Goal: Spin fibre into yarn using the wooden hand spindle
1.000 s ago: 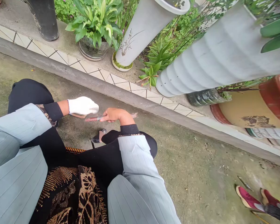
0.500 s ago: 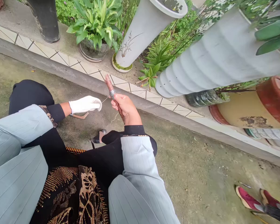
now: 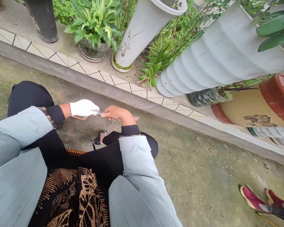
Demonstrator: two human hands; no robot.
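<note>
My left hand (image 3: 85, 108), in a white glove, is closed at the end of a stick and meets a coil of metal wire (image 3: 100, 113) wound round it. My bare right hand (image 3: 117, 113) grips the brown stick (image 3: 136, 119), whose far end shows past the wrist. The glove hides the stick's other tip and the loose strand of wire. Below the glove a light brown, wood-like piece (image 3: 80, 118) shows in part; its kind I cannot make out.
A low tiled ledge (image 3: 94, 73) crosses ahead, bearing a leafy potted plant (image 3: 93, 50), a tall white planter (image 3: 139, 31), a ribbed grey planter (image 3: 203, 56) and a tan-and-red pot (image 3: 246, 104). Another person's red shoes (image 3: 252, 198) stand at lower right on the concrete floor (image 3: 203, 167).
My right hand has lowered and turned the stick from upright to nearly level, its wired end now at the glove. The strand seen between my hands before no longer shows.
</note>
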